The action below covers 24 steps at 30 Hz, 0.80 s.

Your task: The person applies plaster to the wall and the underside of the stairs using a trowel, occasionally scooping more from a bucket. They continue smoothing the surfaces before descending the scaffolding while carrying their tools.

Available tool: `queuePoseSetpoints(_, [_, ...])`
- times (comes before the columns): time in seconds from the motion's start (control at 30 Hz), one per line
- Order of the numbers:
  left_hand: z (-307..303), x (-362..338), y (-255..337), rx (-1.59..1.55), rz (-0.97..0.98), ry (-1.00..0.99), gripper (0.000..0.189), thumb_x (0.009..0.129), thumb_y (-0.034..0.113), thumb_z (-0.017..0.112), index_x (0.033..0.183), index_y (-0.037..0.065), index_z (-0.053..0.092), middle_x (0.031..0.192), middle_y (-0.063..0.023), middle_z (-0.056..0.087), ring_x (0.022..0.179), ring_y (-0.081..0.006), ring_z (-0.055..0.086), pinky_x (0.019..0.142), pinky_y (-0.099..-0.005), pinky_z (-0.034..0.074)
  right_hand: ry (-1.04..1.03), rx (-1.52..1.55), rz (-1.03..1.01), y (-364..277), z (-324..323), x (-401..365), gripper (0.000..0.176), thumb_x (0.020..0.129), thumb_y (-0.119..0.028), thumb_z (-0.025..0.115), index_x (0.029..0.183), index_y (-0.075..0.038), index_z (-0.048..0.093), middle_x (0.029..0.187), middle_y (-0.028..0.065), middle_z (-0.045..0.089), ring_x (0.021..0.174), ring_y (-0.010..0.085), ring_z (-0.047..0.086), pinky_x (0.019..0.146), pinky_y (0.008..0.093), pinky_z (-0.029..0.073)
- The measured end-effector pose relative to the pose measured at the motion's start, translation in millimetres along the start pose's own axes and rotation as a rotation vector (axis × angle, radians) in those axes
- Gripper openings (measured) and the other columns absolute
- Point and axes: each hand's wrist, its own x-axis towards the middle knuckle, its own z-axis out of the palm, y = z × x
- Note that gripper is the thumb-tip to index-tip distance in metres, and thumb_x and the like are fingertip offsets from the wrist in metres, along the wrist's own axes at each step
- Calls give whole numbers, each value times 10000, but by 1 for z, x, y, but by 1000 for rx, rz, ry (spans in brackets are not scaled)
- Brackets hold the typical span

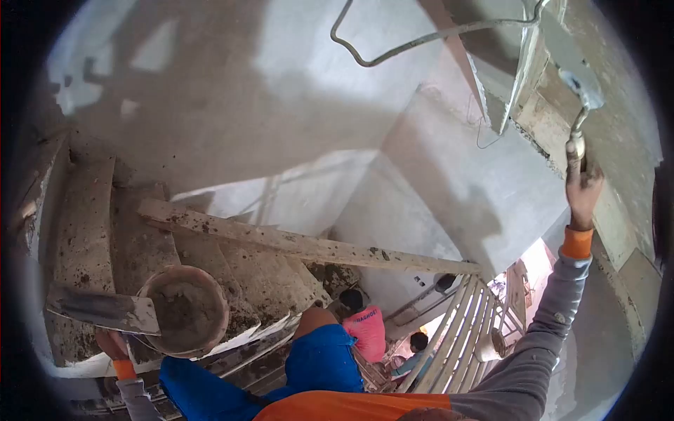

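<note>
My right hand (584, 188) is raised at the right, closed round the handle of a trowel (588, 90). The trowel's blade lies up against the wet-looking plaster of the wall (618, 105). Low on the left, my left hand (112, 344) sits beneath a long flat plastering float (105, 309) smeared with mortar. My fingers are partly hidden there and seem wrapped round its grip. Beside that hand, a round bucket (223, 309) of grey mortar (184, 316) stands on the stairs, with the float's end overlapping its rim.
Mortar-spattered steps (84, 231) run along the left. A wooden beam (302, 244) crosses above them to a slatted bamboo platform (449, 337). A bent pipe (435, 35) hangs overhead. Below are a person in a pink shirt (366, 333), another person (418, 344) and a pale bucket (489, 345).
</note>
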Motion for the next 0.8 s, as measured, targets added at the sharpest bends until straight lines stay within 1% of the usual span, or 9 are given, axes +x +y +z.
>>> queuePoseSetpoints(0.07, [-15,-7,82,94,30,-2,312,922,233,449,999,-26,604,935,-173,635,830,-306,595,782,-386,460,45,84,-115,11,27,-6,352,910,-294,595,1119,-12,616,897,116,659,796,176,614,698,302,486])
queuePoseSetpoints(0.2, [-8,-3,60,387,85,-88,280,899,200,469,986,-18,620,934,-198,634,843,-348,601,771,-399,461,21,9,-207,-25,63,11,322,883,-297,606,1112,-72,624,954,199,654,838,336,647,713,370,511])
queuePoseSetpoints(0.27, [16,3,-24,351,140,-16,280,895,194,472,999,-21,618,962,-194,633,863,-349,602,776,-409,461,35,69,-173,-46,73,25,321,884,-301,605,1105,-69,621,919,193,656,811,339,646,694,381,507])
queuePoseSetpoints(0.33, [-17,-8,63,-384,-7,-133,282,889,182,476,1007,-35,611,1004,-199,623,910,-349,592,796,-412,456,23,154,-137,-65,75,38,333,891,-324,589,1096,-62,614,868,191,655,770,345,640,671,399,493])
queuePoseSetpoints(0.4, [0,-1,33,338,171,-123,303,878,173,496,1036,-65,593,1068,-212,599,983,-348,564,845,-416,441,58,171,-133,-70,77,44,343,899,-337,572,1102,-62,609,854,196,651,765,349,636,673,401,491])
queuePoseSetpoints(0.53, [13,4,-20,452,51,-100,337,875,209,520,1083,-46,593,1096,-227,586,1022,-370,543,889,-438,423,62,231,-68,-72,78,52,382,903,-381,553,1112,-65,601,838,206,646,780,364,634,675,411,489])
queuePoseSetpoints(0.6, [11,-7,-2,576,286,55,352,874,225,528,1107,-31,593,1115,-233,579,1026,-387,538,899,-457,416,-23,118,-29,-56,92,52,390,897,-394,556,1115,-74,602,830,210,647,786,365,639,673,424,491])
queuePoseSetpoints(0.7, [-8,-9,62,137,-6,-17,360,870,233,541,1126,-14,594,1156,-245,563,1051,-399,524,910,-472,409,-68,-15,-41,-24,122,43,379,884,-400,568,1123,-107,606,823,191,651,777,366,638,656,442,497])
queuePoseSetpoints(0.8, [-10,-11,79,257,75,-48,361,878,229,530,1143,-8,589,1187,-233,553,1087,-393,508,945,-456,392,-67,-25,-112,-11,130,34,358,881,-381,579,1115,-111,611,840,162,657,770,353,639,643,428,503])
